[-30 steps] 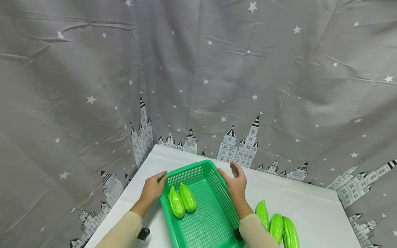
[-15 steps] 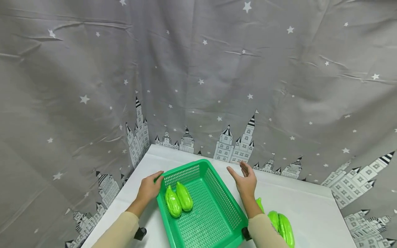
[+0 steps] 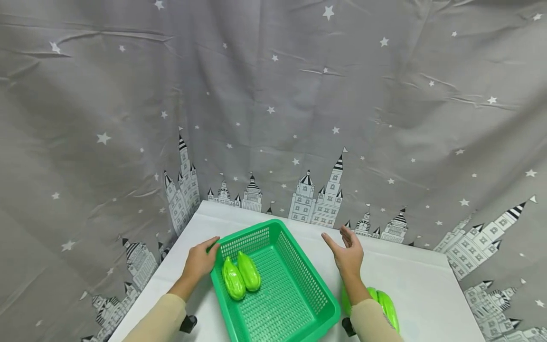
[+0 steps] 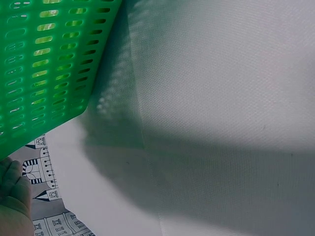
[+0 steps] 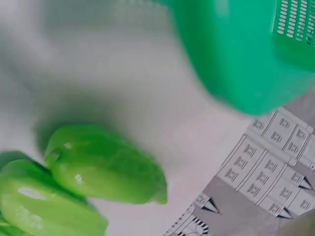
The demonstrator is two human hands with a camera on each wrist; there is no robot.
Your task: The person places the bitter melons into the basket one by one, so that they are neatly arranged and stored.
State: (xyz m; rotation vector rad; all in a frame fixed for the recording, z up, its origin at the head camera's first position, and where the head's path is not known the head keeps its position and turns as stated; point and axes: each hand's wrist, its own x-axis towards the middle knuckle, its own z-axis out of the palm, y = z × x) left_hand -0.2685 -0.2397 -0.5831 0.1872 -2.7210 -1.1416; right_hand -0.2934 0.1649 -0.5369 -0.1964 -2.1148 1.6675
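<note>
A green plastic basket (image 3: 299, 259) with slotted walls lies on the white table. Inside, at its left, lie two shiny green gourd-like vegetables (image 3: 233, 279). My left hand (image 3: 199, 260) grips the basket's far left corner at the rim; in the left wrist view part of that hand (image 4: 15, 201) shows below the basket wall (image 4: 49, 64). Apart from the basket on its right, my right hand (image 3: 349, 256) holds nothing, thumb and fingers spread. More green gourd-like vegetables (image 5: 106, 164) lie on the table near the right wrist, partly hidden by the forearm in the head view.
The white table (image 3: 419, 285) meets a grey curtain (image 3: 273, 118) printed with stars and castles at the back and sides. A dark wrist camera (image 3: 188, 324) shows under the left sleeve, another (image 3: 348, 327) beside the right sleeve.
My right hand has come away from the basket's right rim and moved right, over toward the loose vegetables. My left hand stays at the basket's corner. The head view has shifted slightly.
</note>
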